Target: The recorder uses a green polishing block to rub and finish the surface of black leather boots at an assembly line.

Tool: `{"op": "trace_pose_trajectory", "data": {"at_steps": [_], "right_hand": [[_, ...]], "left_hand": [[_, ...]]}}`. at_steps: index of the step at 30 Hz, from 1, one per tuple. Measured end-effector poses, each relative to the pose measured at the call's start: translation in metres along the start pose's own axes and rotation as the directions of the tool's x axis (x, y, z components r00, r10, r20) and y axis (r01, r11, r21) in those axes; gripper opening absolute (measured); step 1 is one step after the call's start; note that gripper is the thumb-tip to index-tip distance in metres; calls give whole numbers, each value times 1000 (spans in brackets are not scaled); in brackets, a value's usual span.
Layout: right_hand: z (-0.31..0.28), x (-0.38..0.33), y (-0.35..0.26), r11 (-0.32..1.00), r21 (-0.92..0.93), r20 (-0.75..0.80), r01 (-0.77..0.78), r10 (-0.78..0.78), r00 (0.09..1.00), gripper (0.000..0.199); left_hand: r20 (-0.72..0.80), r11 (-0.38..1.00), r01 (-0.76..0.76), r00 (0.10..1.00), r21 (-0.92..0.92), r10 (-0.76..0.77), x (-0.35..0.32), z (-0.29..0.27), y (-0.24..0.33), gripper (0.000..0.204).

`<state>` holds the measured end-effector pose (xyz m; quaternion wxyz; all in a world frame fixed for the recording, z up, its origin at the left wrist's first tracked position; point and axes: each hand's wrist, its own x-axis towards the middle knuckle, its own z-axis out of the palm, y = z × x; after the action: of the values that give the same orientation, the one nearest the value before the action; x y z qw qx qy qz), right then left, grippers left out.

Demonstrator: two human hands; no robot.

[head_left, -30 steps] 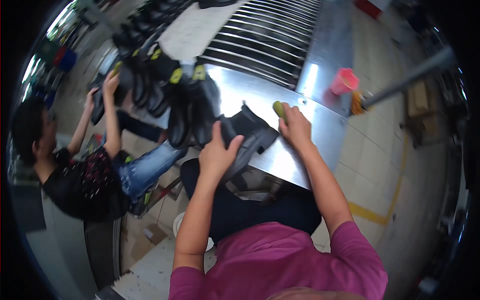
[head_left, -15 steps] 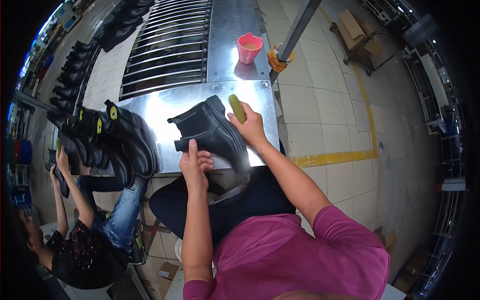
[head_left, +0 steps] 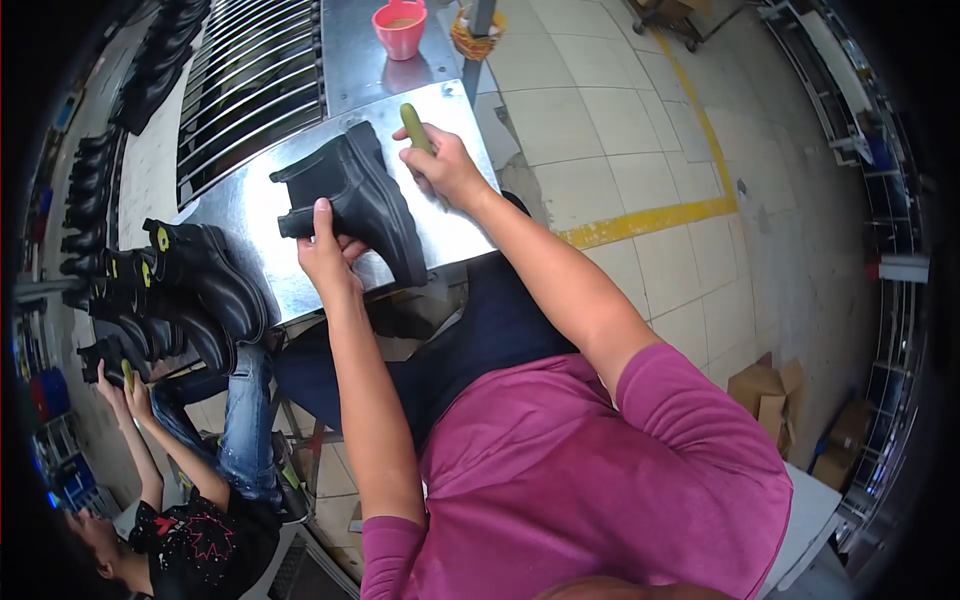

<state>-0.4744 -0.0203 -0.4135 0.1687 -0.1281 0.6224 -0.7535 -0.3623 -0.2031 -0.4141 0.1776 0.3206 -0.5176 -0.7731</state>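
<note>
A black ankle boot (head_left: pixel 375 205) lies tilted on its side over the metal tabletop (head_left: pixel 455 228), its sole facing right and its toe pointing toward me. My left hand (head_left: pixel 332 255) grips it by the shaft near the pull tab, thumb on top and fingers underneath. In my right hand (head_left: pixel 448 168) is an olive-green, oblong, pad-like piece (head_left: pixel 415 128), pinched between thumb and fingers. That piece is held apart from the boot, just right of the sole. What it is exactly I cannot make out.
Several black boots (head_left: pixel 215 280) stand at the table's left edge. A roller conveyor (head_left: pixel 250 85) runs beyond, beside a pink cup (head_left: pixel 400 38) of brown liquid. A woven basket (head_left: pixel 474 40) hangs on a post. At left, a co-worker (head_left: pixel 205 545) handles another boot.
The view has shifted, so the table sits higher and further left. The boot is tilted a little differently in my left hand. My right hand still holds the green piece.
</note>
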Motion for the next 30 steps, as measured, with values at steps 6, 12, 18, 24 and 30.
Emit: {"op": "trace_pose_trajectory", "data": {"at_steps": [6,12,18,24,30], "right_hand": [[43,4,29,848,-530,-534,-16,-319,783,31],[30,-6,28,883,-404,-435,241,-417,798,35],[24,-7,19,941,-223,-422,255,-330,845,26],[25,-7,16,898,-380,-320,221,-352,879,31],[22,-7,15,880,-446,-260,161,-300,918,32]], "left_hand": [[47,997,72,996,39,-74,0,5,-10,51],[165,991,130,979,-30,-123,6,-10,-4,49],[21,989,-121,993,83,119,13,-6,-7,52],[114,954,-284,955,98,273,11,2,-15,32],[-27,860,-507,860,59,509,-5,7,-29,49]]}}
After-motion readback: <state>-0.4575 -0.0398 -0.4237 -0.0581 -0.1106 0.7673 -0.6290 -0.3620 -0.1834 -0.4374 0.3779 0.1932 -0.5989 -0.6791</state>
